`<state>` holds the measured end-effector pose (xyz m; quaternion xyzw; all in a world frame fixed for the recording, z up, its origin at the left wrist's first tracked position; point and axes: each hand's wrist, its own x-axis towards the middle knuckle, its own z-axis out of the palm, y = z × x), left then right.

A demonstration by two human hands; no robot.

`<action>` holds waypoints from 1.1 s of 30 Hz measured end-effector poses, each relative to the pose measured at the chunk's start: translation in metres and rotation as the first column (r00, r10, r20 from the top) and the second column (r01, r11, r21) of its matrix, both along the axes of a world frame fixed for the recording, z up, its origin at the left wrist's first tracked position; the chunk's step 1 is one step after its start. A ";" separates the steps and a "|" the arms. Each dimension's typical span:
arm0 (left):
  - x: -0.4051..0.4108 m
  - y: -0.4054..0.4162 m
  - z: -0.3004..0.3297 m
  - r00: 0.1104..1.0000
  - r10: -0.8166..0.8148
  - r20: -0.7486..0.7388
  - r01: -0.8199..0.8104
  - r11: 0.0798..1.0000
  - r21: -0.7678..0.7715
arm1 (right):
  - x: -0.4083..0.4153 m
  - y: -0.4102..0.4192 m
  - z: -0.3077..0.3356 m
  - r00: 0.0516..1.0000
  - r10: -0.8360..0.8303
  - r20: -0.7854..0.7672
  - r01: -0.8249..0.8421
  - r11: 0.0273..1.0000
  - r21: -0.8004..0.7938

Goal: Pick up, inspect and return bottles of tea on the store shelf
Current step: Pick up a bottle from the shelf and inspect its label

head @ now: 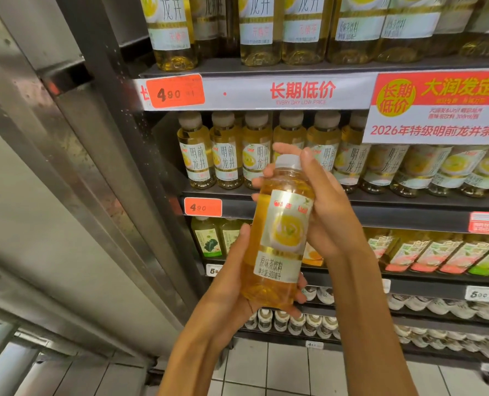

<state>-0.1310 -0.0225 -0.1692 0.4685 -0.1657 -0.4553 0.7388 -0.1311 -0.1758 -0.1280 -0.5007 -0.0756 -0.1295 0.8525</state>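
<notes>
Held bottle: one bottle of tea at centre frame, in front of the shelves and clear of them, tilted slightly with its top toward the upper right.
Contents: clear amber liquid, filled nearly to the neck.
Cap: white cap, on the bottle.
Label: silver and white label facing the camera, with a yellow swirl and printed characters below it.
Left hand: left hand cradles the lower part and base of the bottle, thumb up the left side, fingers wrapped round beneath and behind.
Right hand: right hand grips the shoulder and neck, thumb beside the cap on the right, fingertips curling round the far side and showing at the left edge.
Nearest shelf: middle shelf directly behind the bottle, carrying a row of matching tea bottles standing upright.
Price tags: orange price tag reading 4.90 on that shelf edge; a larger one on the edge above, upper centre.
Top shelf: more matching bottles, only their lower halves in frame.
Sign: red and white promotional sign at upper right, hanging over part of the middle row.
Lower shelves: green-labelled drinks and slanted cartons, then rows of white caps lower down.
Left of frame: grey metal upright of the shelving.
Floor: pale tiled floor at the bottom.
</notes>
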 end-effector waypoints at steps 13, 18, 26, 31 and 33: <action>-0.003 -0.003 0.000 0.987 -0.062 -0.148 0.062 0.998 -0.005 | 0.004 -0.003 -0.002 0.988 0.012 -0.153 0.000 0.997 0.077; -0.004 -0.007 0.003 0.990 -0.072 -0.120 0.072 0.997 0.000 | 0.005 -0.001 -0.007 0.984 0.091 -0.155 -0.044 0.957 0.285; -0.002 -0.006 -0.002 0.986 0.074 0.148 -0.095 0.986 0.138 | -0.001 -0.009 -0.002 0.970 -0.197 -0.145 0.187 0.979 -0.081; -0.005 -0.005 0.001 0.998 0.058 0.005 -0.058 0.998 0.033 | 0.000 -0.009 0.001 0.978 -0.105 -0.179 0.103 0.994 -0.019; -0.007 -0.003 0.005 0.993 -0.042 -0.107 0.034 0.997 -0.076 | 0.001 -0.007 -0.001 0.983 0.005 -0.184 0.019 0.991 0.130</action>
